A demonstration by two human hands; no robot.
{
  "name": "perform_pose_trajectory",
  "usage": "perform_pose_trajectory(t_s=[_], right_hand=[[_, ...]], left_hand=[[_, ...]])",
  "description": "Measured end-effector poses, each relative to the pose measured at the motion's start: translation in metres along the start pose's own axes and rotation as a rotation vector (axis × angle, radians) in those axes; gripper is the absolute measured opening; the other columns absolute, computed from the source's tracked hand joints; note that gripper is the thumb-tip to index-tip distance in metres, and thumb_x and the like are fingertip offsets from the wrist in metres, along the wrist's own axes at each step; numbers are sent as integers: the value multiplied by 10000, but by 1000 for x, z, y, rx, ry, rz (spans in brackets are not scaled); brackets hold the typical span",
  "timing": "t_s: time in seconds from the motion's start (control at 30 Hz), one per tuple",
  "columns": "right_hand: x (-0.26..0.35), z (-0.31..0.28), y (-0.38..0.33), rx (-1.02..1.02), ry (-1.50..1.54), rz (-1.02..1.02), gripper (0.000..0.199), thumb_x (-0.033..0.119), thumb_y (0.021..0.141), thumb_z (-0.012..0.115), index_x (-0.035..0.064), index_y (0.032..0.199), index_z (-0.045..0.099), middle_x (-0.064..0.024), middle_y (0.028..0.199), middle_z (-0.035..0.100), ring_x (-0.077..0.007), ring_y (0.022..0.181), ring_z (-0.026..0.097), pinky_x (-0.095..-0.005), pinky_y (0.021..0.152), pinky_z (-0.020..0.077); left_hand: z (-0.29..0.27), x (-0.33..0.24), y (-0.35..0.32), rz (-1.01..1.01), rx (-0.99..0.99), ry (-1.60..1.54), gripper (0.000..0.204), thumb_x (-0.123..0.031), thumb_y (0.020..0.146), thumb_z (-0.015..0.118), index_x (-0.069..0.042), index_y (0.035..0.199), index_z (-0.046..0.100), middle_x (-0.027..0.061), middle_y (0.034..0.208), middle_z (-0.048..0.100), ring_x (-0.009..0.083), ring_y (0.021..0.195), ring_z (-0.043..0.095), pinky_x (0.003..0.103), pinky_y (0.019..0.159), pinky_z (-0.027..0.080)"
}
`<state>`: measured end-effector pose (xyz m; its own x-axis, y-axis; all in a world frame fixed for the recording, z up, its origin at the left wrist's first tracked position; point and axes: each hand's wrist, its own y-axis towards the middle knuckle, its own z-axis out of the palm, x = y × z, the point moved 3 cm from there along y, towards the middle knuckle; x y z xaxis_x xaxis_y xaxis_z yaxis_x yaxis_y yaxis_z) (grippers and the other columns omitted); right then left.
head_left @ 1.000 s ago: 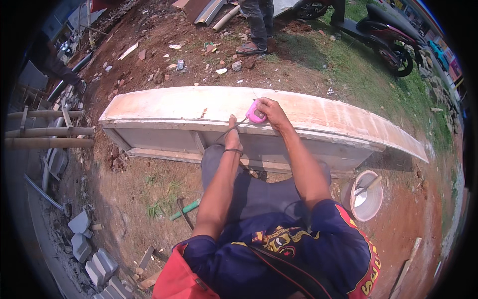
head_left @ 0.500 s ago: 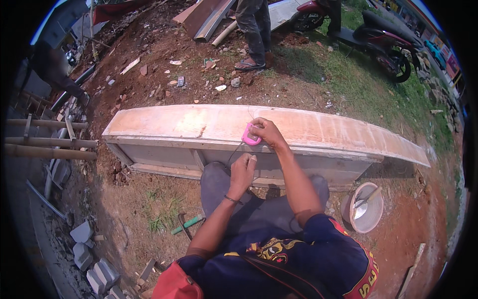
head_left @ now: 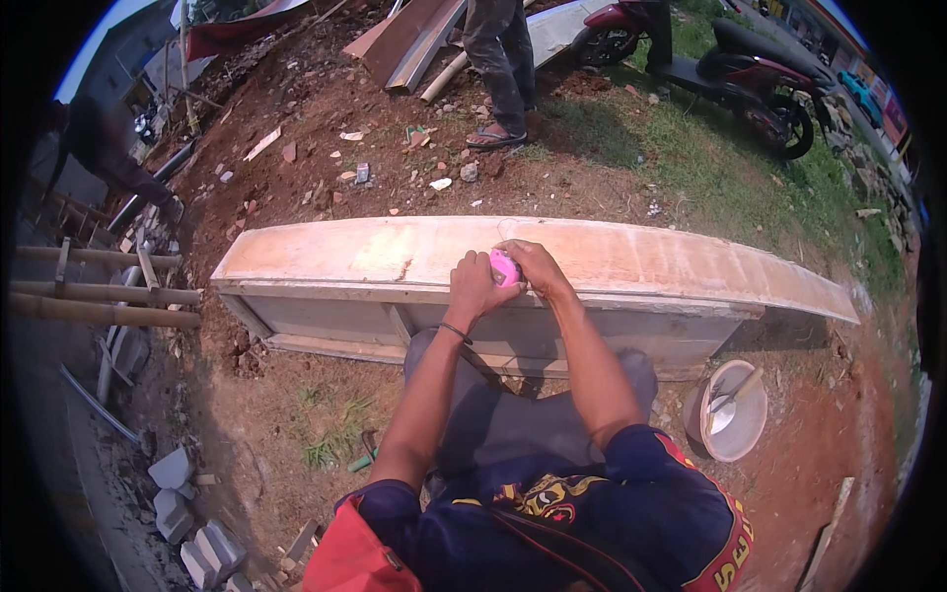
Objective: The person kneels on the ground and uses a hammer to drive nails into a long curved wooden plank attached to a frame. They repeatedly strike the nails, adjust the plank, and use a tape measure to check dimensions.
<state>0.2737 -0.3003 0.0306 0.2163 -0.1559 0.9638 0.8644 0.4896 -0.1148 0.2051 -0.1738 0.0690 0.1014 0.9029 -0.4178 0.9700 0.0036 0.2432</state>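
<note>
A small pink rounded case (head_left: 504, 266), much like a tape measure, is held between my two hands over the near edge of a long pale wooden board (head_left: 612, 255). My left hand (head_left: 473, 284) is closed on its left side, the thumb reaching across below. On its right side my right hand (head_left: 536, 268) grips it, fingers bent over the top. A thin line curves up from near the right fingers over the board. The board lies on a long wooden frame (head_left: 330, 311) with cross pieces, across my knees' far side.
To the right stands a pale bucket (head_left: 758, 422) with a trowel in it. Bamboo poles (head_left: 109, 296) and grey block pieces (head_left: 212, 553) lie left. A person's legs (head_left: 496, 69) and a motorbike (head_left: 760, 89) are beyond the board; another person (head_left: 109, 148) stands far left.
My left hand has risen from below the board's edge to the pink case and closed on it. The case has shifted slightly right, still in my right hand.
</note>
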Motion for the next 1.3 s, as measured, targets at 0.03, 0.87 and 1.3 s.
perform_pose_trajectory(t_s=[0.03,0.87,1.3], right_hand=[[-1,-1,1,10,-23,-13,251,227,909,646,11,1035,637,-26,924,648,-86,789,586,-248,714,483],[-23,-32,21,13,-32,-59,317,330,978,509,68,831,608,11,708,543,-87,621,483,-252,572,391],[-9,-3,5,-153,19,-36,329,331,986,523,18,917,597,10,719,534,-58,636,472,-216,571,378]], left_hand=[[-1,3,2,36,32,-6,652,-532,615,800,12,907,589,165,865,558,343,818,579,434,700,473],[52,-26,-14,-337,14,-741,462,-389,870,492,20,734,659,233,704,641,403,700,640,469,677,485],[17,55,49,-119,96,-776,370,-256,894,494,21,653,538,35,579,522,133,544,467,343,527,388]])
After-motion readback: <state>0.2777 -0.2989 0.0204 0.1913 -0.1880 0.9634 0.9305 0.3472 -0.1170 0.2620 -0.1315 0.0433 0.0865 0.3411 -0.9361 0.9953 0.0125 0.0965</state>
